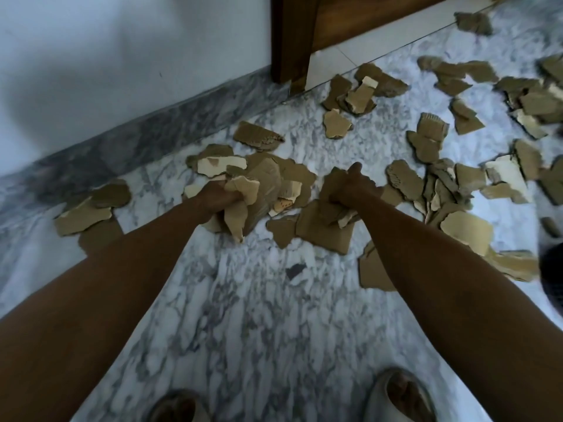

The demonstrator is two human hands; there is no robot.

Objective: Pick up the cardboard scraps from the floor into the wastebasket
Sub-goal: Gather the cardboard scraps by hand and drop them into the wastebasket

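Note:
Torn brown cardboard scraps (426, 141) lie scattered over the marbled floor, thickest in the middle and to the right. My left hand (214, 197) is closed around a bunch of scraps (243, 202), some pale on one side, held just above the floor. My right hand (350, 187) grips another handful of scraps (335, 205), with a larger flat piece (323, 229) under it. A dark curved shape (553, 275) at the right edge may be the wastebasket; I cannot tell.
A white wall with a grey marble skirting (152, 129) runs along the left. A dark wooden door frame (289, 41) stands at the top centre. My two feet in pale slippers (402, 394) are at the bottom. Bare floor (259, 315) lies between my arms.

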